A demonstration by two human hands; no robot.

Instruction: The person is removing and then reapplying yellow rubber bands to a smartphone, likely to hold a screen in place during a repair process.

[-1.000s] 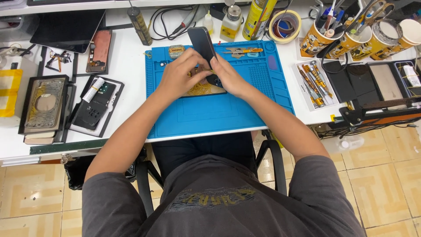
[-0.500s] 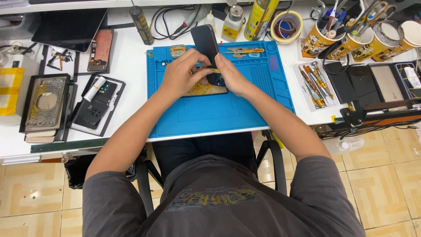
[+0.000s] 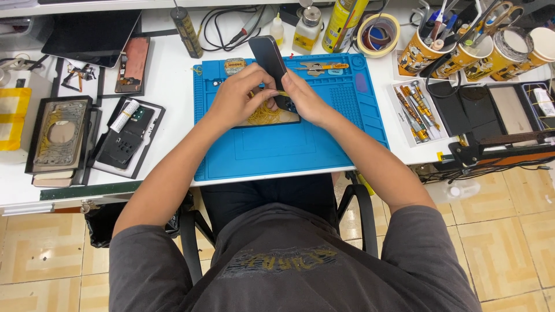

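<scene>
Head view, single entry: a blue work mat [image 3: 277, 150] lies on a white bench [image 3: 167, 86], with an opened phone body [image 3: 272, 115] flat near its middle, yellowish cabling showing inside. A dark phone panel [image 3: 270, 58] stands tilted up from the body's far edge, hinged open like a lid. Left hand [image 3: 240, 95] closes on the panel's lower left edge and rests over the body; right hand [image 3: 303, 98] pinches the panel's lower right side, fingertips meeting the left hand's over a thin yellow strip. Both grips are narrow and tight on the panel. Also on the bench: cups of tools [image 3: 462, 49] at far right, a tape roll [image 3: 378, 34], small bottles [image 3: 305, 29], a tray of screwdrivers [image 3: 413, 110], and spare phone parts [image 3: 124, 136] at left. Risk, as a judgement: tilting the panel further could strain or tear the thin cable joining it to the body; a slip could drop the panel onto the exposed parts.
</scene>
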